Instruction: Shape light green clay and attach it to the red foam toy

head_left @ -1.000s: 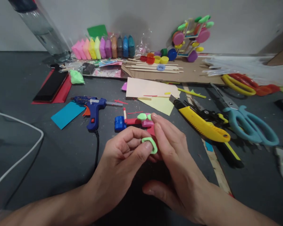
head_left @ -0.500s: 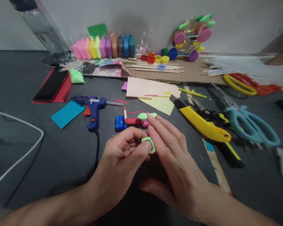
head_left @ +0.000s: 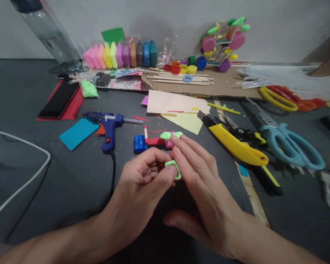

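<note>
Pinched between the thumb and fingers of my left hand point(head_left: 145, 183) is a small light green clay piece point(head_left: 177, 173), its rim bent with angled corners. My right hand point(head_left: 206, 183) has its fingers stretched out together, their inner side against the green piece, with the thumb held apart below. A bit of red shows between the hands, mostly hidden. Just beyond my fingertips lies a small craft model with a blue cap wheel point(head_left: 140, 143), a red bar point(head_left: 155, 141) and a pink part topped by green clay ovals point(head_left: 165, 135).
A blue glue gun point(head_left: 109, 128) with its cord lies to the left, beside blue card point(head_left: 79, 134). On the right are a yellow utility knife point(head_left: 236, 146) and blue-handled scissors point(head_left: 288, 145). Clay packets point(head_left: 121, 55), sticks point(head_left: 181, 79) and a finished-looking model point(head_left: 222, 44) line the back.
Almost nothing differs. The green piece has shifted very slightly under my left thumb, and a little more red shows beside my right fingers.
</note>
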Demonstrator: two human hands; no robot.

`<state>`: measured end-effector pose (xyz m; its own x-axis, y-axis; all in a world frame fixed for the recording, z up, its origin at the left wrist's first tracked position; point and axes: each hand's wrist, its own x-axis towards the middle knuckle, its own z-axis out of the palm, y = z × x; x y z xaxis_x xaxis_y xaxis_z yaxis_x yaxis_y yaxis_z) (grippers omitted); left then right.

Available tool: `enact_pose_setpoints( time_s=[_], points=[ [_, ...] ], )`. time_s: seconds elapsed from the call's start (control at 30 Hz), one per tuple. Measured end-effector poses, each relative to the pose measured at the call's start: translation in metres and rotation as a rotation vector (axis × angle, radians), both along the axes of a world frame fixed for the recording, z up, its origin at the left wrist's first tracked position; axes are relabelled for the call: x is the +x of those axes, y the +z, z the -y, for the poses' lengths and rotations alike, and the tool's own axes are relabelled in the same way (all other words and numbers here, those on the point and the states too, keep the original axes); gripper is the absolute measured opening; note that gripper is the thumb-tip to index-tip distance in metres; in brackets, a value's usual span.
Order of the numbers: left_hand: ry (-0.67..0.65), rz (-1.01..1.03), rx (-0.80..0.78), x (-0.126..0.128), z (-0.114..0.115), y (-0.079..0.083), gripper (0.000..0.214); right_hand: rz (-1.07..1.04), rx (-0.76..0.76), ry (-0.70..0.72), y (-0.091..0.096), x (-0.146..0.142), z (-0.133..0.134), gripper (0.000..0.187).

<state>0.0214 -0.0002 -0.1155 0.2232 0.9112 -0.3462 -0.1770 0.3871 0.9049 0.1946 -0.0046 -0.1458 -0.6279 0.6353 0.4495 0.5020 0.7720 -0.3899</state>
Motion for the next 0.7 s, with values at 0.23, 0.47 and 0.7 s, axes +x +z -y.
enact_pose_setpoints(
  time_s=[0.23,0.47,0.7],
  points=[
    [0.008,-0.018,-0.020,-0.0007,0.0001,0.0026,0.010,-0.002,-0.045,0.017,-0.0005,0.0006,-0.0005,0.082],
    [0.007,0.142,-0.082,0.0006,-0.0005,0.0006,0.003,-0.088,-0.093,-0.021,0.0003,0.0043,0.0001,0.076],
    [-0.069,0.258,-0.148,0.0004,0.0001,-0.0055,0.005,-0.062,-0.013,-0.042,-0.0006,0.0043,-0.0021,0.057]
  ],
)
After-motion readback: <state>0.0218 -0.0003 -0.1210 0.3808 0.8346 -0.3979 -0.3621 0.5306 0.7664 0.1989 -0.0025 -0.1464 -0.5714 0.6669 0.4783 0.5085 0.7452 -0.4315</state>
